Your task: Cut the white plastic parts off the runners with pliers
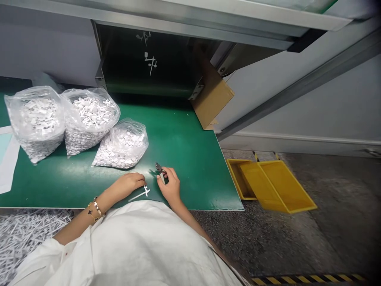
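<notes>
One white moulded plastic sprue [139, 195] flat on a green desk [193, 167], between the left hand [127, 186] and the right hand [170, 187]. Its long axis slanting from lower left up to a branched head at the right, that head just below the left fingers [142, 180]; the left hand the nearer of the two. Left fingers loosely curled, any contact with the sprue impossible to tell. Right fingers [163, 179] pinched shut around small side cutters [159, 168], tips angled up and left. Farther along the desk, three clear bags of small white parts [92, 119]; off its edge, yellow plastic trays [276, 186] on a concrete floor [327, 206], and a heap of white sprues [29, 238] at lower left.
</notes>
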A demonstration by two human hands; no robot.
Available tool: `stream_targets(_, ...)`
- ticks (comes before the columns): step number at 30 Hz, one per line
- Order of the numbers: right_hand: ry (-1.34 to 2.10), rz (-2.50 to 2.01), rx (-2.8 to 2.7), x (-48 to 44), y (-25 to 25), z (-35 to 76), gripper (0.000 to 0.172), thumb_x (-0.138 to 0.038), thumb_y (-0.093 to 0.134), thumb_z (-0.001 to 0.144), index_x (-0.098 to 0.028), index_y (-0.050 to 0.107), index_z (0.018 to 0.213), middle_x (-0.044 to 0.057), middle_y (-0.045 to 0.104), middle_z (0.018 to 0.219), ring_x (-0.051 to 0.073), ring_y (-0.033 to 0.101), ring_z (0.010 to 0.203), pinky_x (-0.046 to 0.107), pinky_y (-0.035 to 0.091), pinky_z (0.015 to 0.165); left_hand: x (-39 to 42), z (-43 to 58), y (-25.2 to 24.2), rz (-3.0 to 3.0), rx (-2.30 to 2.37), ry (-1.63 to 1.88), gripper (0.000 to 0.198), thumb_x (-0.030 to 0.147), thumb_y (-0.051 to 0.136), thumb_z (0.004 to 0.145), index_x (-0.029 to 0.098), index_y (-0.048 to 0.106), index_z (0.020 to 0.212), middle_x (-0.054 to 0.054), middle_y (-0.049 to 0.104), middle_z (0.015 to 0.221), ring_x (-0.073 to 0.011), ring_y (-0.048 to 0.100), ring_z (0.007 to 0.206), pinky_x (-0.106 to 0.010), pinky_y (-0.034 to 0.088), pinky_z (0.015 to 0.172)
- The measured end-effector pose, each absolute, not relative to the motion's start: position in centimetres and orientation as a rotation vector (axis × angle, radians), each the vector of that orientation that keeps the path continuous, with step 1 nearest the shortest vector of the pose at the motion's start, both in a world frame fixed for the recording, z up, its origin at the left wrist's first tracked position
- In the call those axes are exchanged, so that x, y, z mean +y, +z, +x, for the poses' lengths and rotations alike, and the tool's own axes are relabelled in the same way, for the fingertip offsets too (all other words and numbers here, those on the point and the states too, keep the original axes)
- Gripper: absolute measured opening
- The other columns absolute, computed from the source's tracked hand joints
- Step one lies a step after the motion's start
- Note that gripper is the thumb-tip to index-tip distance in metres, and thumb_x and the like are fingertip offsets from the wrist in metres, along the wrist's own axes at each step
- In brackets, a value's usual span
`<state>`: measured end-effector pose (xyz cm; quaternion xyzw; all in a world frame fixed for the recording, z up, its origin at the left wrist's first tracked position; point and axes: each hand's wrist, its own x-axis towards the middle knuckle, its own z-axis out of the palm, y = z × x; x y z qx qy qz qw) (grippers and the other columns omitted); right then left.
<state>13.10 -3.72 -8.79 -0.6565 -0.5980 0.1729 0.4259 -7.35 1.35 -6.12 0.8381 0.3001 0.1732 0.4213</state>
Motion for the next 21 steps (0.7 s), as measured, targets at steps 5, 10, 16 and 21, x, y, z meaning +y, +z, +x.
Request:
stream_targets(5, 0.424, -1.63, -1.512, -3.8, -8.9, 13.1, 0.023, -0.022, 0.052, 0.078, -0.019, 0.06, 0.1, 0.004, 0.059, 0.089, 0.017, 0.055, 0.078, 0.03, 0.047, 0.073, 1.8, -7.1, -5.8, 1.706, 1.004, 0.76, 0.017, 0.03, 0.066, 0.077, 0.025, 0.075, 0.09, -0.006, 0.072, 0.089, -0.0208, 0.065, 0.083, -0.03, 0.05, 0.079)
stream_targets(10, 0.5, -1.587, -1.661, -4.1, -8.5, 12.3, 0.026, -0.021, 0.054, 0.076, -0.022, 0.062, 0.101, 0.004, 0.06, 0.089, 0.018, 0.057, 0.084, 0.03, 0.047, 0.077, 1.4, -5.9, -5.3, 1.035, 1.089, 0.896, 0.028, 0.04, 0.076, 0.066, 0.019, 0.075, 0.084, -0.008, 0.073, 0.086, -0.0213, 0.067, 0.077, -0.032, 0.053, 0.074)
stream_targets(16, 0.539, -1.573, -1.689, -4.4, -7.2, 11.3, 0.027, -0.02, 0.054, 0.076, -0.022, 0.061, 0.102, 0.004, 0.06, 0.091, 0.018, 0.057, 0.085, 0.029, 0.047, 0.077, 0.5, -5.2, -6.6, 0.827, 1.155, 0.976, 0.039, 0.041, 0.078, 0.064, 0.015, 0.074, 0.092, -0.002, 0.068, 0.071, -0.0072, 0.051, 0.051, -0.019, 0.04, 0.049)
stream_targets(21, 0.544, -1.616, -1.655, -4.3, -7.0, 11.3, 0.024, -0.021, 0.054, 0.075, -0.022, 0.062, 0.098, 0.002, 0.06, 0.085, 0.018, 0.058, 0.081, 0.028, 0.048, 0.074, 0.3, -4.8, -6.4, 0.705, 1.165, 1.035, 0.04, 0.041, 0.081, 0.058, 0.014, 0.074, 0.086, -0.001, 0.067, 0.072, -0.0068, 0.05, 0.055, -0.019, 0.041, 0.056)
